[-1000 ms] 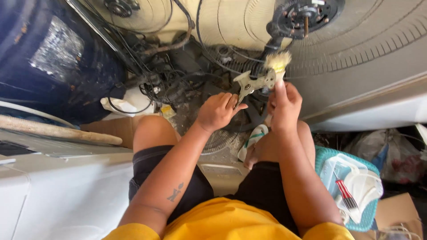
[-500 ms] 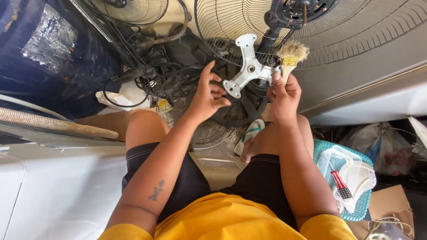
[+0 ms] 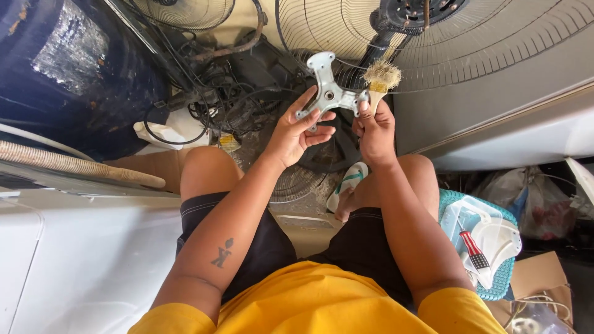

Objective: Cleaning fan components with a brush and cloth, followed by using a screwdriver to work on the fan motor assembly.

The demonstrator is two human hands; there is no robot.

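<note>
My left hand (image 3: 298, 132) grips a grey three-armed metal bracket (image 3: 328, 90) by its lower left arm, holding it up in front of me. My right hand (image 3: 373, 127) clasps the wooden handle of a small paintbrush (image 3: 380, 80) with worn, pale bristles pointing up; the same fingers touch the bracket's right arm. Both hands are raised above my knees. Behind them stands a large wire fan guard (image 3: 433, 43) with a dark motor hub (image 3: 413, 12).
A tangle of black cables (image 3: 229, 105) and a dark blue drum (image 3: 68, 68) lie at the left. A teal basket (image 3: 495, 281) with white plastic parts and a red-handled tool sits at the right. A cardboard box (image 3: 538, 278) is beside it. A sandal (image 3: 346, 182) is underfoot.
Both hands rose with the bracket and brush, bringing the bracket up from the cable clutter to face me. The camera tilted, showing more of the fan guard.
</note>
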